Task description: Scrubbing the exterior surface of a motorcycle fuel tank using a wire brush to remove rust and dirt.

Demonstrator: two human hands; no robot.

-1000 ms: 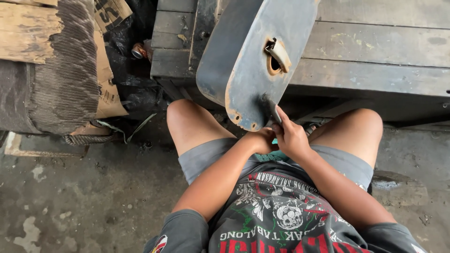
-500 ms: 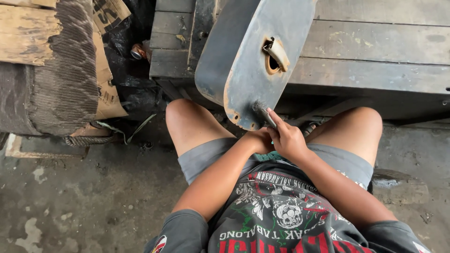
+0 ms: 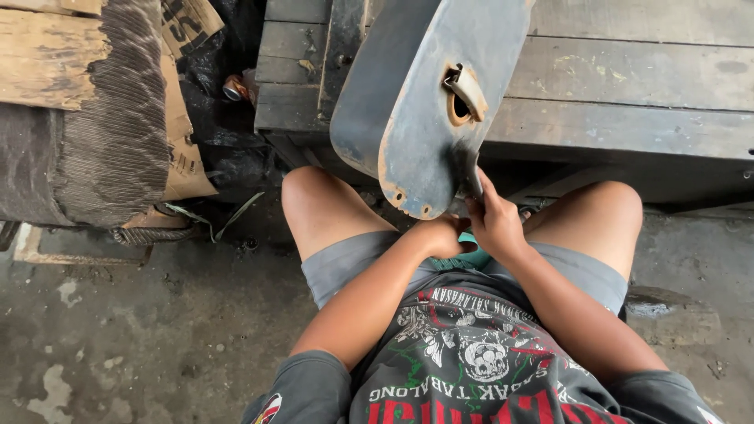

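A worn dark blue metal panel (image 3: 424,94) with rusty edges and a rusted bracket around an oval hole stands tilted between my knees, leaning against a wooden bench (image 3: 628,86). My right hand (image 3: 495,220) presses a small dark piece, likely abrasive paper, against the panel's lower right edge. My left hand (image 3: 444,235) is curled just under the panel's bottom edge, above a teal object in my lap; whether it grips anything is hidden.
Stacked wood and corrugated cardboard (image 3: 94,118) lie at the left with black plastic and a can (image 3: 232,90) behind. A coil of rope (image 3: 149,234) rests on the stained concrete floor (image 3: 141,338).
The panel has tipped slightly and my right hand has slid up along its lower right edge. The left hand stays under the bottom edge.
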